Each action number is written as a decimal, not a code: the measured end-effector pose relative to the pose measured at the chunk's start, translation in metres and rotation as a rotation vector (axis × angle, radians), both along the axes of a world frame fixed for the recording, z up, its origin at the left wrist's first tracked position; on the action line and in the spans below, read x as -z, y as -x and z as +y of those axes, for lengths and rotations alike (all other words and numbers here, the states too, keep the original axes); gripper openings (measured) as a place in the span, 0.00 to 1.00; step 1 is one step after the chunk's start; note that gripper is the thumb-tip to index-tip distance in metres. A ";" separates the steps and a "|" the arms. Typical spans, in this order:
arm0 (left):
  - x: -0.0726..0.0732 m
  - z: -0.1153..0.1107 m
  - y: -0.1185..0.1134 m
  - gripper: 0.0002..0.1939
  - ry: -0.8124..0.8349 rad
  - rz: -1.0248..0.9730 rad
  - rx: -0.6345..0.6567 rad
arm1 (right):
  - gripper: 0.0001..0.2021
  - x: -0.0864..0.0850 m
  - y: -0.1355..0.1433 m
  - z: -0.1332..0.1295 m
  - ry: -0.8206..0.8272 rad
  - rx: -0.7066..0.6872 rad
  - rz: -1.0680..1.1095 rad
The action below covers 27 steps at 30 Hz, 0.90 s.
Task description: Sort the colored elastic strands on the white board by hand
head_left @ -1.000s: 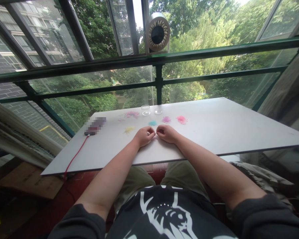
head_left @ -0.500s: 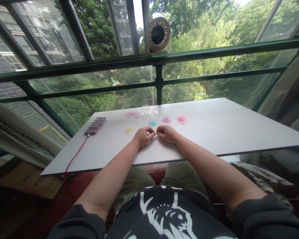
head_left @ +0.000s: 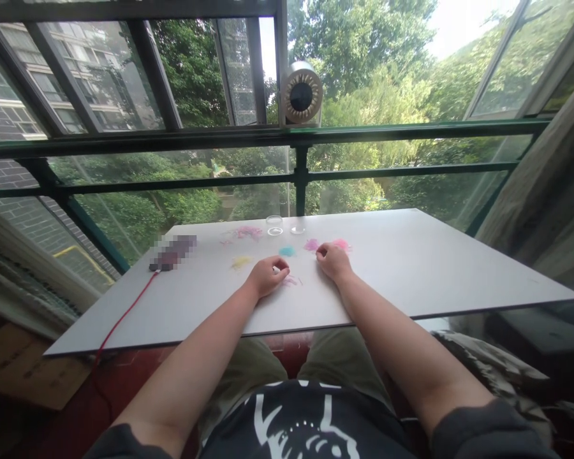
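My left hand (head_left: 269,276) rests over the white table (head_left: 387,274), thumb and forefinger pinched; whatever is between them is too small to make out. Beside its fingertips lies a loose scatter of pale pink-purple thin bits (head_left: 291,280). Farther right, my right hand (head_left: 335,261) is closed, fingertips down by a small purple pile (head_left: 310,244) and in front of a bright pink pile (head_left: 341,244), which it partly covers. Its fingertips hide anything they hold. A turquoise pile (head_left: 287,252) sits between and beyond the hands, and a yellow pile (head_left: 242,262) lies left of my left hand.
Two small clear containers (head_left: 274,227) stand at the table's far edge, near a spread pink pile (head_left: 247,233). At the left lies a blurred-out dark device (head_left: 173,253) with a red cable (head_left: 127,312) running off the table edge. A green railing (head_left: 172,185) runs behind.
My hands, close together before, are now apart. The right hand has moved away and to the right, to the purple pile. The pale bits between them now show. The camera view has tilted up.
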<state>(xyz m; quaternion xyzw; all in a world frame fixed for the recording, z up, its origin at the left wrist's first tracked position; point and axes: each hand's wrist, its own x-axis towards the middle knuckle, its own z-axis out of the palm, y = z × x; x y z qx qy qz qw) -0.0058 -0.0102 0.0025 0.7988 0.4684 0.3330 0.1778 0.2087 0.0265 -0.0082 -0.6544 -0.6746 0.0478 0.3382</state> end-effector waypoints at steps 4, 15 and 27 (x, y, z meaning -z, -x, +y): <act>0.000 0.000 0.000 0.09 0.016 0.009 -0.010 | 0.10 0.000 -0.006 0.012 0.039 0.064 -0.067; 0.002 0.006 0.001 0.09 -0.013 -0.041 -0.100 | 0.11 0.010 -0.012 0.015 -0.085 0.021 0.107; 0.009 0.010 0.002 0.12 0.130 -0.062 -0.066 | 0.11 -0.008 0.012 -0.026 0.110 -0.599 0.056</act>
